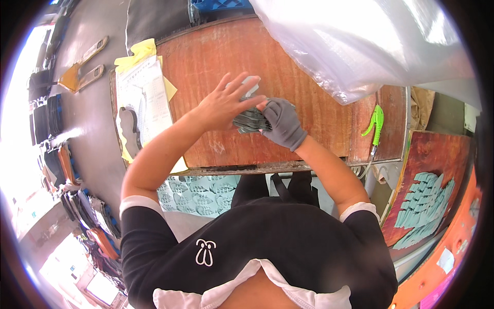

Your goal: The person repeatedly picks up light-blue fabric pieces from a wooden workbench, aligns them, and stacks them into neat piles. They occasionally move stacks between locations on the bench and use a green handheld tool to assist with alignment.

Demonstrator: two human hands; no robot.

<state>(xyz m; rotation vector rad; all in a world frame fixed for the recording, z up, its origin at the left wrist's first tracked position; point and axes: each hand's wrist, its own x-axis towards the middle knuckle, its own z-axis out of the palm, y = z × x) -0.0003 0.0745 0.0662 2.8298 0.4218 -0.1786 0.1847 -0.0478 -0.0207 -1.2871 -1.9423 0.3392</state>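
On the wooden tabletop lies a stack of thin grey-green cut pieces (250,122), its layers slightly fanned. My right hand (284,123), in a grey glove with bare fingertips, is wrapped round the stack's right side. My bare left hand (225,105) hovers at the stack's left and far side with fingers spread apart. Behind its fingers shows a pale, whitish piece (252,86); whether the fingers touch it I cannot tell. The lower part of the stack is partly hidden by both hands.
The reddish-brown wooden table (206,56) carries papers (149,98) and a dark grey sole-shaped piece (128,126) at left. A green air blow gun (377,126) lies at right. Clear plastic sheeting (355,46) hangs over the far right. Teal pieces (424,206) sit on a board at lower right.
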